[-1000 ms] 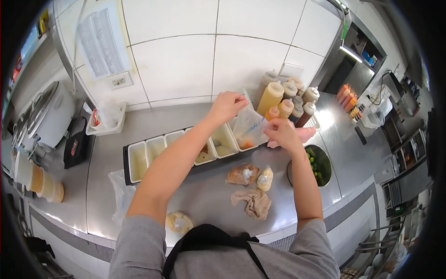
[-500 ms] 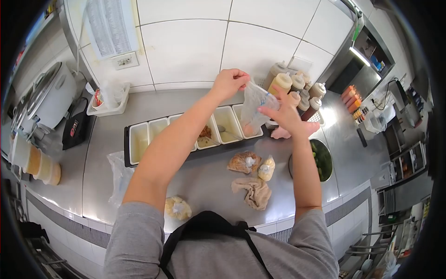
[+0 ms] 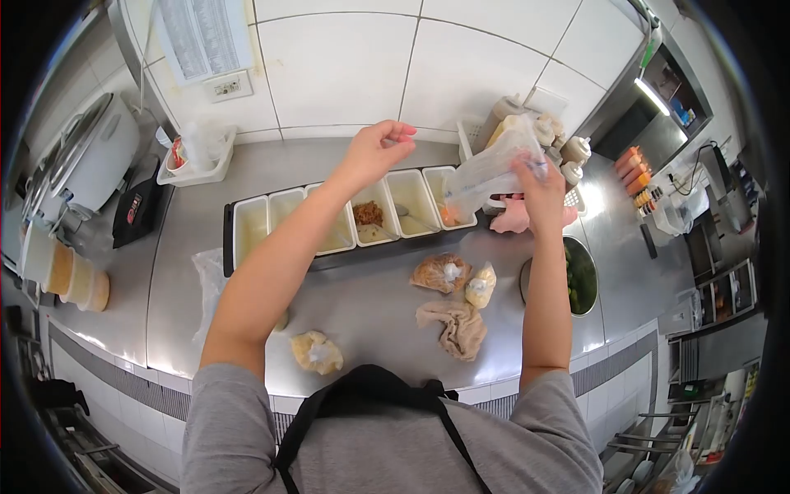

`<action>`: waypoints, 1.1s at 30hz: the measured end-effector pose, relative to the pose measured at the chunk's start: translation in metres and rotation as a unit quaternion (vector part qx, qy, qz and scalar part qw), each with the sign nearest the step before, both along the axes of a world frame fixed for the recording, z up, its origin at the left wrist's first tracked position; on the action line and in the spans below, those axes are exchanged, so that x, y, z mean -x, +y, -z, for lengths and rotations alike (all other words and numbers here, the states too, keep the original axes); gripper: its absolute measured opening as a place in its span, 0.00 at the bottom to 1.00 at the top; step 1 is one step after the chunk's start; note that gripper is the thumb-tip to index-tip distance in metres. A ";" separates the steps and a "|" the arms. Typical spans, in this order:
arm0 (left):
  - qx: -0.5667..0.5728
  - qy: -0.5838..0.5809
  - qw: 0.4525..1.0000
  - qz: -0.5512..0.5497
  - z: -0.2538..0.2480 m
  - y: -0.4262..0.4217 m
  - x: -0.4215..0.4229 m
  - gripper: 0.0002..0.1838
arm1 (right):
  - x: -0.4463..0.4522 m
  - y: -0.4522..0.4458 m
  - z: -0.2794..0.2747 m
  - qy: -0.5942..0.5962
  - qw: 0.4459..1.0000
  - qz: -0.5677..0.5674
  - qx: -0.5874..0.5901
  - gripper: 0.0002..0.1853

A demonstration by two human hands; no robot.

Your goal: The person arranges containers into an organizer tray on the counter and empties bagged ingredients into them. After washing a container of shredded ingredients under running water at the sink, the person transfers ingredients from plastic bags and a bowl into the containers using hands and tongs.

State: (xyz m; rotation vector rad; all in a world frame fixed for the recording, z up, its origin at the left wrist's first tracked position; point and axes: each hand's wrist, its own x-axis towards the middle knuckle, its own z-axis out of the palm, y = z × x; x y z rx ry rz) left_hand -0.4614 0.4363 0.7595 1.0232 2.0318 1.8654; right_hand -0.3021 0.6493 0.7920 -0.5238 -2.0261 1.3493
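Observation:
My right hand (image 3: 541, 191) grips a clear plastic bag (image 3: 487, 174), which hangs tilted to the left above the rightmost white container (image 3: 441, 183). A little orange food shows at the bag's lower end or in that container; I cannot tell which. My left hand (image 3: 377, 151) is in the air over the row of containers, fingers apart and holding nothing. Below it, one container holds brown shredded food (image 3: 368, 214), and the neighbouring one has a spoon (image 3: 405, 212) in it. A pink cloth (image 3: 512, 216) lies under my right hand.
On the steel counter (image 3: 370, 305) lie tied bags of food (image 3: 440, 273), a beige cloth (image 3: 454, 328) and another tied bag (image 3: 317, 352). A metal bowl of green vegetables (image 3: 583, 276) stands right. Squeeze bottles (image 3: 578, 150) stand behind; a white basket (image 3: 197, 171) is back left.
My left hand has let go of the bag and moved left. My right hand has taken hold of the bag and shifted right, and the bag now tilts sideways.

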 end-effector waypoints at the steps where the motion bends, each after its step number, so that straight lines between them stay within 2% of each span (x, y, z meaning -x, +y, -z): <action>1: -0.001 -0.001 1.000 0.003 0.004 -0.003 -0.001 0.15 | -0.006 0.004 0.000 0.012 1.000 0.002 0.023 0.13; 6: 0.047 -0.059 0.997 0.021 0.024 -0.015 -0.023 0.14 | -0.025 0.029 0.059 0.197 0.946 0.009 0.258 0.13; 7: 0.070 -0.083 0.994 0.022 0.033 -0.015 -0.031 0.13 | -0.033 0.027 0.069 0.225 0.924 0.013 0.309 0.12; 10: 0.135 -0.208 0.961 0.125 0.042 -0.007 -0.073 0.14 | -0.046 0.026 0.098 0.343 0.822 0.035 0.454 0.10; 11: 0.139 -0.250 0.944 0.163 0.046 -0.001 -0.087 0.15 | -0.050 0.026 0.111 0.374 0.795 -0.003 0.477 0.09; 12: 0.142 -0.269 0.933 0.192 0.049 0.005 -0.100 0.20 | -0.054 0.026 0.125 0.404 0.766 -0.040 0.498 0.09; 13: 0.114 -0.308 0.926 0.185 0.049 0.012 -0.116 0.25 | -0.059 0.024 0.133 0.431 0.734 -0.078 0.518 0.09; 15: -0.001 -0.356 0.929 0.104 0.041 0.025 -0.146 0.29 | -0.063 -0.004 0.128 0.450 0.707 -0.097 0.537 0.09; 16: -0.073 -0.307 0.943 0.106 0.033 0.028 -0.156 0.29 | -0.062 -0.019 0.129 0.450 0.693 -0.111 0.552 0.09; 17: -0.143 -0.254 0.951 0.097 0.026 0.026 -0.163 0.29 | -0.061 -0.029 0.136 0.427 0.698 -0.123 0.561 0.14; 20: -0.198 -0.273 0.939 0.063 0.023 0.011 -0.151 0.25 | -0.062 -0.087 0.109 0.323 0.704 -0.186 0.605 0.22; 21: -0.231 -0.288 0.928 0.041 0.020 -0.006 -0.142 0.25 | -0.065 -0.093 0.118 0.298 0.671 -0.292 0.613 0.34; 23: -0.293 -0.307 0.905 0.012 0.004 -0.045 -0.120 0.24 | -0.070 -0.110 0.116 0.217 0.689 -0.392 0.569 0.39; 24: -0.318 -0.280 0.905 -0.030 -0.008 -0.074 -0.111 0.23 | -0.067 -0.119 0.111 0.190 0.690 -0.443 0.540 0.41; 25: -0.340 -0.255 0.903 -0.068 -0.018 -0.108 -0.107 0.23 | -0.068 -0.123 0.109 0.160 0.711 -0.458 0.509 0.42; 28: -0.381 -0.038 0.901 -0.206 -0.046 -0.211 -0.109 0.22 | -0.072 -0.128 0.113 0.124 0.739 -0.473 0.464 0.36; 29: -0.365 0.067 0.895 -0.248 -0.050 -0.245 -0.112 0.22 | -0.072 -0.128 0.113 0.122 0.734 -0.480 0.465 0.34; 30: -0.300 0.129 0.896 -0.303 -0.051 -0.278 -0.118 0.22 | -0.070 -0.129 0.113 0.116 0.737 -0.483 0.458 0.33; 32: -0.111 0.152 0.870 -0.456 -0.037 -0.329 -0.135 0.21 | -0.070 -0.130 0.114 0.105 0.749 -0.480 0.444 0.32; 33: -0.026 0.180 0.872 -0.455 -0.025 -0.348 -0.138 0.22 | -0.071 -0.129 0.114 0.093 0.756 -0.477 0.439 0.31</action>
